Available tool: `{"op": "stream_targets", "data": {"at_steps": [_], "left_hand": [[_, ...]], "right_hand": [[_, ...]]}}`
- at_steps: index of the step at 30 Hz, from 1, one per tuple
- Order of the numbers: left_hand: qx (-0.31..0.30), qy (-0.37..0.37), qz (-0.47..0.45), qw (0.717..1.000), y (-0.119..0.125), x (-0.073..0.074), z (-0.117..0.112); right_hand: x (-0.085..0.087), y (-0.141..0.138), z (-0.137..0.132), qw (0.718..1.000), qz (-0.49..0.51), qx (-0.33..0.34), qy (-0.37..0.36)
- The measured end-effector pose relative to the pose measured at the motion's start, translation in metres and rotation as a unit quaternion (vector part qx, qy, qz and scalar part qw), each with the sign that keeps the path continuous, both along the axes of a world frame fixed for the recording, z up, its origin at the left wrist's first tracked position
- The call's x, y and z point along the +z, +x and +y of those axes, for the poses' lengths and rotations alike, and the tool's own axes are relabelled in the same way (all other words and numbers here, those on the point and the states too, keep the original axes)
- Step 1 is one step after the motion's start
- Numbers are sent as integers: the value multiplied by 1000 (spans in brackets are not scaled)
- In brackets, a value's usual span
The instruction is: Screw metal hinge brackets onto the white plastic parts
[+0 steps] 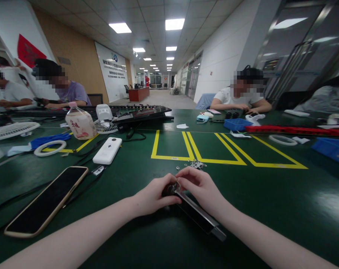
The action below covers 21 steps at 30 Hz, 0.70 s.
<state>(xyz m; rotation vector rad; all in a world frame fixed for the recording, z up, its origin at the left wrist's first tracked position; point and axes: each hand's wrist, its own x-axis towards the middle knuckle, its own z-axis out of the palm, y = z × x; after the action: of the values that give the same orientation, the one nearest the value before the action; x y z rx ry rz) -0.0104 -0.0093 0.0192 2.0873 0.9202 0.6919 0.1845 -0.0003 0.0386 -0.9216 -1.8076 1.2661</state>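
Note:
A long dark metal bar point(199, 215) lies on the green table point(270, 201) in front of me, its far end between my hands. My left hand point(155, 194) is closed round that end from the left. My right hand point(199, 185) is curled over it from the right, fingertips pinched at a small metal part on the bar's tip. Just beyond my fingers lie a few small loose metal pieces point(196, 164) and washers on the table.
A phone point(47, 201) lies face up at the left, with a white power bank point(108, 150), cables, a tape ring point(49, 148) and a drink bottle point(80, 124) behind it. Yellow tape lines point(203, 151) mark boxes ahead. Blue trays point(237, 124) and other people sit round the table.

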Motion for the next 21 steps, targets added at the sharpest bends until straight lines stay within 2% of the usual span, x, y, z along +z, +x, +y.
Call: {"op": "stream_targets", "data": {"at_steps": [14,18,21], "left_hand": [[0,-21,-67,998,2,-3,-1],[-2,-29,-65,997,2,-3,-1],[4,-24,-49,999,1,-5,-1]], "right_hand": [[4,-6,1,998,11,11,-66],[5,-8,2,999,-2,12,-52],[6,2,14,1000,-20,-17,6]]}}
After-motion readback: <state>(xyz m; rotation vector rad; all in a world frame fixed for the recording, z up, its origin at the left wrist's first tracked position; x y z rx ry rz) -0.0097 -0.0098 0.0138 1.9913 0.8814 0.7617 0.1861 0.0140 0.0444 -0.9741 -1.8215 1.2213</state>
